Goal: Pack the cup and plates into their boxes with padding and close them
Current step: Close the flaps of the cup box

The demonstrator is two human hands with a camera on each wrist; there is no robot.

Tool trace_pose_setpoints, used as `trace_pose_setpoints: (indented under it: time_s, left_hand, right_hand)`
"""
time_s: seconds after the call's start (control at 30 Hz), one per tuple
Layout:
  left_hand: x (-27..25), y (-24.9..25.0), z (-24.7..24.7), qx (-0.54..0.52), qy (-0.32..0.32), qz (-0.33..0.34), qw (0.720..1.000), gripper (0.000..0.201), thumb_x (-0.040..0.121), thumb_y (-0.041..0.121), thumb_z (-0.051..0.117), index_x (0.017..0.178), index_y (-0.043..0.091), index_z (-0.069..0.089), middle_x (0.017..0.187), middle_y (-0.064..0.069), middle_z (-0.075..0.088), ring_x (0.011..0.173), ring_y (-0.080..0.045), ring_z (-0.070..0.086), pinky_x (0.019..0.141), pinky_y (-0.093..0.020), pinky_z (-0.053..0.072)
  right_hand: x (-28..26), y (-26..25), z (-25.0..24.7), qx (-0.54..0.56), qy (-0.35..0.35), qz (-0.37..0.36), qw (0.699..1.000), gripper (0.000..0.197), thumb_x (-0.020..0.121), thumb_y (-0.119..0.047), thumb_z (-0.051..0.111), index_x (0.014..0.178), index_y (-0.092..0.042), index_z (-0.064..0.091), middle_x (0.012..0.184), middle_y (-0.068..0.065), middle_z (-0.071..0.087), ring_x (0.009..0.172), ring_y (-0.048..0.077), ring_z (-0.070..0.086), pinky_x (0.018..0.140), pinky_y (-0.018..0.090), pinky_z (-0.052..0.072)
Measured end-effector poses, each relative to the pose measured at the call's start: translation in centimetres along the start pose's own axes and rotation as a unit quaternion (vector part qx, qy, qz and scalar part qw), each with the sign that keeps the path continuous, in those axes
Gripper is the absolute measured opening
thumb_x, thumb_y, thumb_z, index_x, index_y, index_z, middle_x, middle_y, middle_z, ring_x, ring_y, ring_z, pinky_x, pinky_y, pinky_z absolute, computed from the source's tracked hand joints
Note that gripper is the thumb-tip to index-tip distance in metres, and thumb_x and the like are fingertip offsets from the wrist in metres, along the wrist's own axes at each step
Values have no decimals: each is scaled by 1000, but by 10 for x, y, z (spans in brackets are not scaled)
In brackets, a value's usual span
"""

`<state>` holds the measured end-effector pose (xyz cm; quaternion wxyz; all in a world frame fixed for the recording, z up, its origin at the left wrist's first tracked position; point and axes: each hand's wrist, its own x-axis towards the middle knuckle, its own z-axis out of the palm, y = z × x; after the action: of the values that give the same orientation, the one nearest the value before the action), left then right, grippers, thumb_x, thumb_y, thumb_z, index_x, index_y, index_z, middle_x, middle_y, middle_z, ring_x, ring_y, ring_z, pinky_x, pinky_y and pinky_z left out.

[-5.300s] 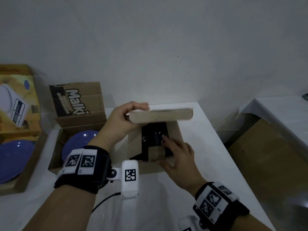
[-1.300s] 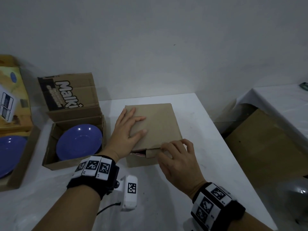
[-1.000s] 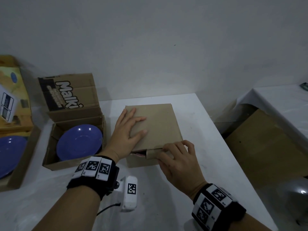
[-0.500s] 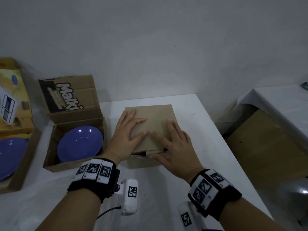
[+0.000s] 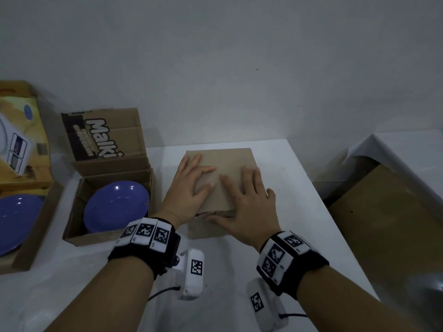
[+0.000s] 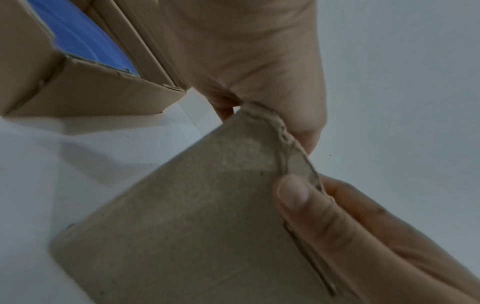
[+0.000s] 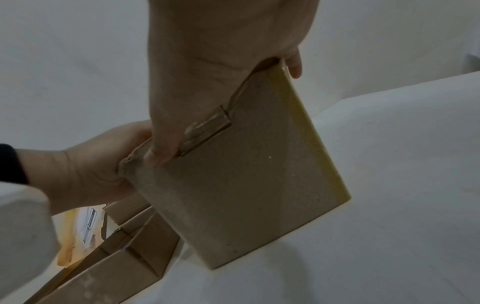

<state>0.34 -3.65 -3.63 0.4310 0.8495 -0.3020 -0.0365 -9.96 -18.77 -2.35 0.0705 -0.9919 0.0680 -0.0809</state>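
My left hand [image 5: 189, 190] and right hand [image 5: 244, 204] lie flat on the lid of the small box [image 5: 230, 168], fingers [image 5: 249, 178] straight and spread, my right thumb along its front edge. The box sits on a white counter [image 5: 287, 212] against a bare grey wall [image 5: 215, 68]. Left of the box, an open carton [image 5: 79, 224] holds a blue plate [image 5: 115, 207]; farther left lies another blue plate [image 5: 16, 221]. Right of the box, beyond the counter's edge, lies brown cardboard [image 5: 393, 231].
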Motion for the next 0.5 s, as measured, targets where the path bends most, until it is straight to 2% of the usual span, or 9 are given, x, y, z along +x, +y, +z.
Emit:
trace_pose_setpoints:
  time_s: [0.1, 0.17, 0.27, 0.3, 0.4, 0.5]
  left_hand:
    - [4, 0, 0, 9, 1, -8, 1000, 44, 86, 46, 49, 128, 36, 51, 158, 5, 11, 144, -5, -5, 115, -29, 7]
    - [3, 1, 2, -1, 7, -20, 1000, 40, 89, 44, 54, 128, 38, 52, 159, 4, 0, 144, -5, -4, 113, -26, 10]
    - [2, 5, 0, -28, 9, -42, 999, 36, 89, 37, 60, 124, 41, 55, 159, 9, -11, 134, 10, 7, 104, -14, 19]
    - [2, 7, -1, -30, 4, -47, 998, 36, 88, 37, 60, 123, 43, 55, 158, 9, -10, 130, 12, 10, 102, -12, 19]
    - [6, 10, -4, -28, -7, -58, 998, 36, 87, 40, 61, 122, 47, 53, 159, 9, -7, 129, 11, 14, 101, -9, 18]
    - [6, 9, -4, -24, 4, -63, 998, 39, 87, 40, 62, 125, 43, 56, 159, 7, -3, 130, 11, 13, 94, 5, 13]
  right_hand:
    - [6, 0, 0, -7, 0, -6, 1000, 92, 71, -87, 23, 144, -31, 32, 154, 21, 22, 141, 41, 20, 98, 55, 36]
    - [9, 14, -1, 14, -20, -38, 999, 91, 70, -86, 22, 147, -35, 23, 157, 15, 13, 145, 34, 10, 104, 50, 33]
    - [14, 46, -4, 66, -60, -100, 991, 86, 72, -83, 23, 148, -43, 12, 160, 0, 0, 147, 19, -5, 111, 45, 31]
    - [14, 53, -3, 70, -57, -118, 989, 84, 74, -82, 21, 148, -43, 13, 160, -1, 1, 146, 18, -4, 112, 44, 29]
    - [13, 55, 2, 86, -21, -144, 986, 74, 85, -73, 16, 147, -33, 28, 157, 8, 20, 144, 24, 10, 113, 38, 22]
    - [13, 49, 3, 78, -16, -150, 986, 66, 92, -64, 18, 145, -28, 33, 153, 13, 29, 141, 29, 17, 108, 41, 29]
